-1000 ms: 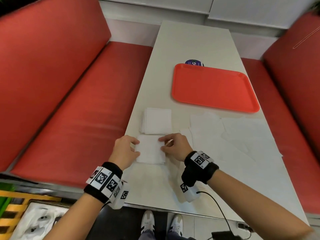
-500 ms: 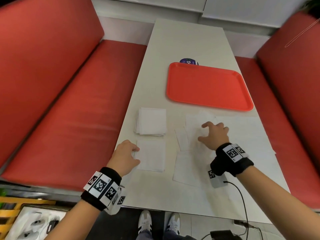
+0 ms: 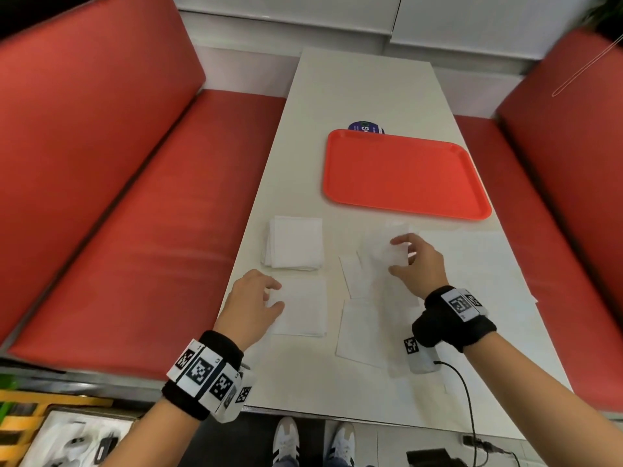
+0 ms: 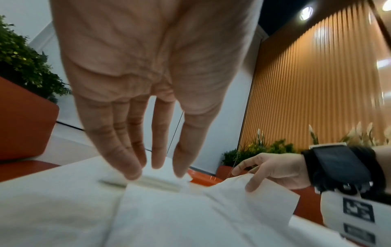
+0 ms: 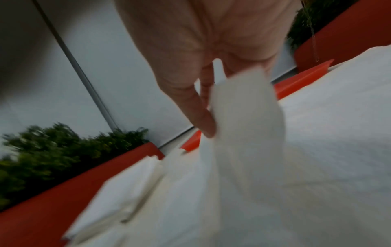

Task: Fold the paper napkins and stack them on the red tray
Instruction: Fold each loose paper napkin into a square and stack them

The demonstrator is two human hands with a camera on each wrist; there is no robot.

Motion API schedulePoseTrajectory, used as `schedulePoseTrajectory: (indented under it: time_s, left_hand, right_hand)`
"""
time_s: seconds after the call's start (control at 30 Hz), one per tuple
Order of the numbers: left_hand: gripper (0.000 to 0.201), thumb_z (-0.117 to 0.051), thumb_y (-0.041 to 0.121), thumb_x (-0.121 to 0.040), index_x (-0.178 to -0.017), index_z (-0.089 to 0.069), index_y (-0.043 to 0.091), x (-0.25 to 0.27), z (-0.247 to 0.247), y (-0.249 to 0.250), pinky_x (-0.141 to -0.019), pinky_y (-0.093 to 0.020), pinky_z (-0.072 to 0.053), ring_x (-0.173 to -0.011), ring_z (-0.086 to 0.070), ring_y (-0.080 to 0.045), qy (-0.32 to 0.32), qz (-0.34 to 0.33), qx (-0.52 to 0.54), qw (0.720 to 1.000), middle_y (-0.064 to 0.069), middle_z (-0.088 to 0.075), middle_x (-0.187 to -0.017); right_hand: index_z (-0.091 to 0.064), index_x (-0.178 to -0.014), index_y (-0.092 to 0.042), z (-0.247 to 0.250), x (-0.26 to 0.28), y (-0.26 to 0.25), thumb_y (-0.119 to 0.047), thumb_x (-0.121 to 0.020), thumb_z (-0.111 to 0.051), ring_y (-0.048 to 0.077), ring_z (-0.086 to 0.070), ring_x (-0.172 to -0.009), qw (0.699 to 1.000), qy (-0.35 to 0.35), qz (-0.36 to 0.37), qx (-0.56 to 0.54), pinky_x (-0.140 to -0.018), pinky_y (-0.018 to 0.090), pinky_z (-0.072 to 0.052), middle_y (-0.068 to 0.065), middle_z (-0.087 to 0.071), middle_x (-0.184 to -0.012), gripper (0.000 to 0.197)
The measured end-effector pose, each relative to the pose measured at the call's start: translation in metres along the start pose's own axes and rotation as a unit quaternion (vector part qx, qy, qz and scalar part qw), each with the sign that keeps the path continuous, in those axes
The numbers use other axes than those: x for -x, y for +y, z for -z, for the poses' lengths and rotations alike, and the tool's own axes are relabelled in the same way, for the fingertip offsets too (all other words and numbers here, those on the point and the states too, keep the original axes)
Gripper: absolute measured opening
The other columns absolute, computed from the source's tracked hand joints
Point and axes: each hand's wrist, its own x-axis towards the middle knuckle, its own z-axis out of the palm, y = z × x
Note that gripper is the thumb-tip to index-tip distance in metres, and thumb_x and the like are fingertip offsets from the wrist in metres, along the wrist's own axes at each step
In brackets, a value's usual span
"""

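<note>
The red tray (image 3: 404,173) lies bare at the far right of the white table (image 3: 364,89). A stack of folded napkins (image 3: 295,242) sits near the table's left edge, and a single folded napkin (image 3: 303,308) lies just in front of it. My left hand (image 3: 278,294) is at that napkin's left edge with its fingers straight and relaxed (image 4: 156,170). My right hand (image 3: 397,256) pinches an unfolded napkin (image 5: 243,108) between thumb and fingers and lifts its edge off the table. More unfolded napkins (image 3: 478,264) lie spread out to the right.
A blue round sticker (image 3: 365,127) shows behind the tray. Red bench seats (image 3: 135,230) flank the table on both sides. A black cable (image 3: 468,399) runs from my right wrist over the table's front edge.
My right hand left the folded napkin, moved right to the loose napkins, and now pinches one and lifts it. My left hand stayed at the folded napkin.
</note>
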Motion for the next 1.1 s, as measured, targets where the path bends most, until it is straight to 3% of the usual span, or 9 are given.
schedulePoseTrajectory:
  time_s: [0.13, 0.27, 0.37, 0.5, 0.63, 0.77, 0.87, 0.97, 1.1]
  left_hand:
    - [0.013, -0.068, 0.021, -0.089, -0.093, -0.074, 0.010, 0.004, 0.011, 0.034, -0.076, -0.025, -0.056, -0.079, -0.071, -0.017, -0.048, -0.020, 0.224, 0.973, -0.003, -0.074, -0.088]
    - [0.035, -0.066, 0.024, -0.087, -0.116, -0.065, 0.005, 0.006, 0.009, 0.065, -0.083, -0.031, -0.058, -0.092, -0.072, -0.025, -0.154, -0.021, 0.381, 0.912, -0.014, -0.073, -0.104]
    - [0.058, -0.071, 0.028, -0.083, -0.136, -0.050, 0.013, 0.004, -0.001, 0.076, -0.094, -0.038, -0.054, -0.108, -0.068, -0.020, -0.181, -0.023, 0.434, 0.882, -0.008, -0.068, -0.120]
    - [0.047, -0.064, 0.009, -0.090, -0.135, -0.051, 0.014, 0.003, -0.013, 0.082, -0.094, -0.033, -0.053, -0.111, -0.066, -0.021, -0.142, -0.056, 0.460, 0.875, -0.008, -0.068, -0.121]
    - [0.025, -0.056, 0.004, -0.094, -0.118, -0.064, 0.007, 0.003, -0.015, 0.074, -0.079, -0.033, -0.056, -0.093, -0.072, -0.023, -0.036, -0.020, 0.467, 0.884, -0.014, -0.074, -0.102]
    - [0.023, -0.053, 0.010, -0.096, -0.114, -0.065, 0.003, 0.003, -0.005, 0.062, -0.081, -0.035, -0.058, -0.099, -0.070, -0.027, -0.051, -0.001, 0.478, 0.877, -0.015, -0.073, -0.107]
    - [0.027, -0.052, 0.014, -0.097, -0.118, -0.065, 0.002, 0.008, 0.001, 0.059, -0.091, -0.040, -0.054, -0.105, -0.068, -0.031, -0.092, -0.004, 0.481, 0.872, -0.016, -0.071, -0.112]
    - [0.029, -0.049, 0.017, -0.098, -0.114, -0.066, 0.000, 0.013, -0.001, 0.060, -0.096, -0.045, -0.050, -0.108, -0.066, -0.033, -0.099, -0.001, 0.493, 0.864, -0.017, -0.070, -0.112]
    - [0.031, -0.054, 0.023, -0.096, -0.101, -0.070, -0.003, 0.015, -0.002, 0.061, -0.089, -0.044, -0.050, -0.100, -0.068, -0.033, -0.047, 0.006, 0.483, 0.874, -0.021, -0.071, -0.106]
  right_hand:
    - [-0.049, -0.124, -0.027, 0.011, 0.026, -0.030, 0.001, -0.071, -0.068, 0.014, -0.058, -0.065, 0.987, 0.027, 0.099, -0.122, -0.059, 0.013, -0.045, 0.000, -0.064, -0.092, 0.062]
    - [-0.039, -0.134, -0.025, 0.008, 0.051, -0.062, 0.005, -0.070, -0.064, 0.009, -0.055, -0.060, 0.971, -0.011, 0.189, -0.148, -0.057, 0.016, -0.044, -0.007, -0.063, -0.080, 0.075]
    - [-0.033, -0.139, -0.028, -0.003, 0.066, -0.078, 0.001, -0.074, -0.066, 0.010, -0.059, -0.062, 0.962, -0.064, 0.225, -0.144, -0.058, 0.017, -0.046, -0.003, -0.065, -0.095, 0.079]
    - [-0.024, -0.144, -0.038, -0.011, 0.074, -0.085, -0.006, -0.070, -0.076, 0.011, -0.063, -0.077, 0.952, -0.122, 0.222, -0.173, -0.071, 0.021, -0.052, 0.002, -0.056, -0.119, 0.096]
    - [-0.019, -0.145, -0.045, -0.002, 0.076, -0.080, -0.014, -0.063, -0.090, 0.020, -0.067, -0.083, 0.930, -0.171, 0.199, -0.258, -0.077, 0.032, -0.055, 0.000, -0.057, -0.127, 0.113]
    - [-0.039, -0.137, -0.031, 0.006, 0.064, -0.060, -0.023, -0.075, -0.081, 0.016, -0.062, -0.075, 0.955, -0.057, 0.113, -0.268, -0.069, 0.029, -0.050, -0.001, -0.065, -0.106, 0.075]
    - [-0.068, -0.105, -0.018, 0.011, 0.057, -0.055, -0.035, -0.084, -0.070, 0.011, -0.055, -0.068, 0.963, -0.120, 0.056, -0.234, -0.068, 0.028, -0.044, 0.005, -0.065, -0.086, 0.028]
    - [-0.072, -0.089, 0.003, 0.011, 0.062, -0.057, -0.025, -0.088, -0.067, 0.012, -0.053, -0.062, 0.941, -0.189, 0.050, -0.276, -0.059, 0.024, -0.042, 0.013, -0.066, -0.077, 0.028]
    - [-0.073, -0.097, 0.003, 0.008, 0.064, -0.061, -0.015, -0.086, -0.069, 0.024, -0.061, -0.078, 0.923, -0.195, 0.049, -0.329, -0.061, 0.029, -0.044, 0.017, -0.074, -0.097, 0.022]
